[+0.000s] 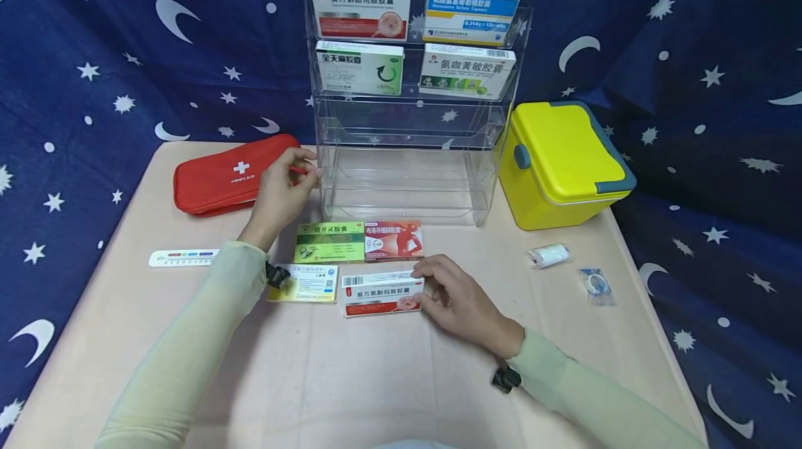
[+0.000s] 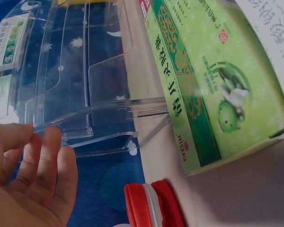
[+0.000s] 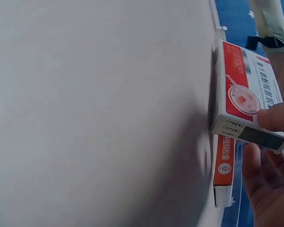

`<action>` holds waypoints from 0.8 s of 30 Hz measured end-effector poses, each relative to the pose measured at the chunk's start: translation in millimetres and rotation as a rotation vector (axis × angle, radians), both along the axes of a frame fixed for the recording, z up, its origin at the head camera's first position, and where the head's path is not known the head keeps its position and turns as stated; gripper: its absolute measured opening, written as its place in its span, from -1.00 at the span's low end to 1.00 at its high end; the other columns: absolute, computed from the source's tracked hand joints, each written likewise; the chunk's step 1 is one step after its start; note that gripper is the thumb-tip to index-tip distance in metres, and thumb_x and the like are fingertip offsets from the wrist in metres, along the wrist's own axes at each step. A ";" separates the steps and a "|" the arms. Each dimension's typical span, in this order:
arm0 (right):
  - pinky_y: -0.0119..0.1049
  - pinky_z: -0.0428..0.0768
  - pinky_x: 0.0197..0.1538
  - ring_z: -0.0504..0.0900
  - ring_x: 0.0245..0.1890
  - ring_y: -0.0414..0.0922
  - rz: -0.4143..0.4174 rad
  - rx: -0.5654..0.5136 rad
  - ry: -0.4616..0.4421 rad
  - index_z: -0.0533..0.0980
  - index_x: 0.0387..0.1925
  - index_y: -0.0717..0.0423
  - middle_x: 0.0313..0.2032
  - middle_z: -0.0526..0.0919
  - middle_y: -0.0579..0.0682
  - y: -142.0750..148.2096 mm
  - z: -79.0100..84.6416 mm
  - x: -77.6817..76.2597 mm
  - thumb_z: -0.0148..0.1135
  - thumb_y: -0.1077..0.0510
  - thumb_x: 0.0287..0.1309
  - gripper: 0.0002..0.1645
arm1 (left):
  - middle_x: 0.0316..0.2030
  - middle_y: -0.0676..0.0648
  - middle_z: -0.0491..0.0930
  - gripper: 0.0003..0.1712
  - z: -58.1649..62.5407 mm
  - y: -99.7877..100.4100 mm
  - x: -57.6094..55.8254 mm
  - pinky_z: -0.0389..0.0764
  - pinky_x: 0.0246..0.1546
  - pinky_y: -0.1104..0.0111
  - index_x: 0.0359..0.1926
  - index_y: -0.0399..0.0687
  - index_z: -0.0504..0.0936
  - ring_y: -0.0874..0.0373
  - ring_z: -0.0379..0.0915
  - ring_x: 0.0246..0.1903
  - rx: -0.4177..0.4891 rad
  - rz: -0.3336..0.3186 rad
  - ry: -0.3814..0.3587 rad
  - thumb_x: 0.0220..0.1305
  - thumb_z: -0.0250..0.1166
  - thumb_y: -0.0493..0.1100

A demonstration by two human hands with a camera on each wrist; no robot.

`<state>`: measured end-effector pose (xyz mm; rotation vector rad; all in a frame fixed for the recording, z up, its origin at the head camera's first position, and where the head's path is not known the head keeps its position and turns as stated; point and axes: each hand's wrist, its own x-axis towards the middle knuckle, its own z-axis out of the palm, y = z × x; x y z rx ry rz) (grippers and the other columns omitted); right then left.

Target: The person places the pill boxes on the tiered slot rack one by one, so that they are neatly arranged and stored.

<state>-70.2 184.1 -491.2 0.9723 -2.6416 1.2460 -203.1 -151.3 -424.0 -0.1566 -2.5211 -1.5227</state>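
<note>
My right hand [image 1: 466, 303] grips the right end of a red-and-white capsule box [image 1: 383, 294], thumb on its printed face in the right wrist view. The box leans with its front tilted up at the table. At the left side of a clear tiered display rack [image 1: 407, 195], my left hand [image 1: 285, 188] pinches the rack's edge between thumb and fingers. Between the hands lie a green capsule box [image 1: 330, 242], an orange-red capsule box [image 1: 393, 240] and a white-and-yellow box [image 1: 310, 284], partly covered by the left wrist's camera.
Medicine boxes [image 1: 362, 7] stand on the rack's two upper tiers. A red first aid pouch [image 1: 216, 181] and a white ruler-like strip [image 1: 182, 258] lie left. To the right are a yellow lidded box [image 1: 564, 156], a bandage roll [image 1: 548, 255] and a small bagged item [image 1: 596, 287].
</note>
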 end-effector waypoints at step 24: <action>-0.33 0.54 -0.23 0.59 -0.09 -0.22 -0.171 -0.240 0.253 0.58 0.09 0.10 0.03 0.55 -0.11 -44.0 181.7 -186.9 0.34 0.23 0.32 -0.68 | -0.21 -0.09 0.60 -0.68 -1.2 -1.5 -1.0 0.53 -0.36 0.39 0.13 -0.13 0.55 0.08 0.64 -0.34 0.009 -0.011 0.009 0.41 0.32 -0.21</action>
